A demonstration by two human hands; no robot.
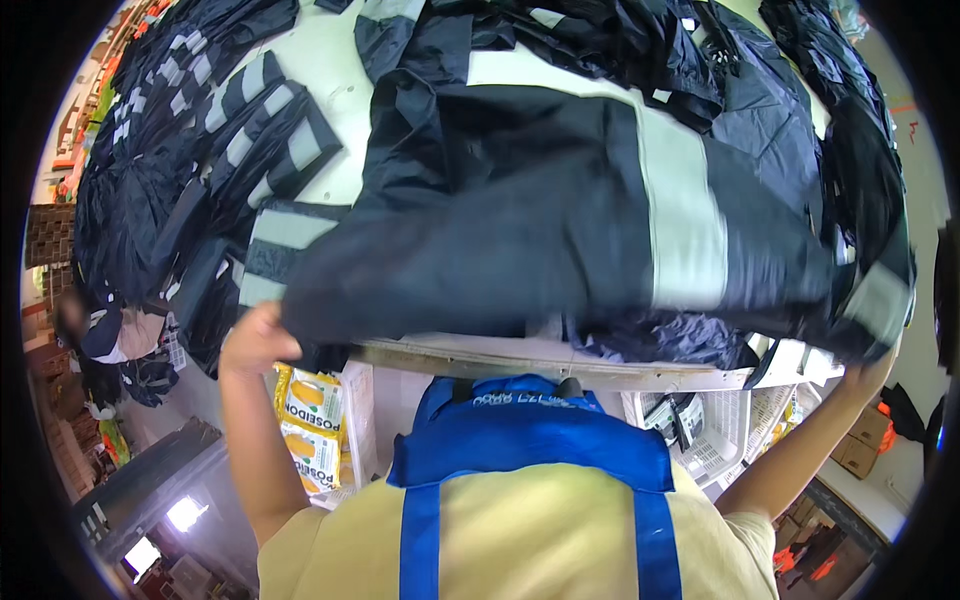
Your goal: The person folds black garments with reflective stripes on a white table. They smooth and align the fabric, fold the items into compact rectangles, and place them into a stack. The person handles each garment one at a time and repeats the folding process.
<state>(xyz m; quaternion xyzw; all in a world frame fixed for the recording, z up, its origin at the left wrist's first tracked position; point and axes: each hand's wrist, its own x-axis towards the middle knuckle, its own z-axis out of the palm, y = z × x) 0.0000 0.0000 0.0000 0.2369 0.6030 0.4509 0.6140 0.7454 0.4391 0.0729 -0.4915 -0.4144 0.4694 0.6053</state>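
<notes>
The left hand (pixel 258 342), at middle left, grips a pale-banded dark garment (pixel 480 250) spanning mid-frame; the right hand (pixel 872 374), at middle right, is partly hidden by it.

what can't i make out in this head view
Head view, hidden: most right hand fingers, behind the dark navy fabric garment with a wide pale-grey band.
Head view, blurred: that garment's near edge, smeared by motion.
Head view, cut off: the dark cloth piece at top centre, by the upper picture edge.
Head view, partly hidden: the white slatted plastic basket, behind the pale-yellow cloth shirt.
</notes>
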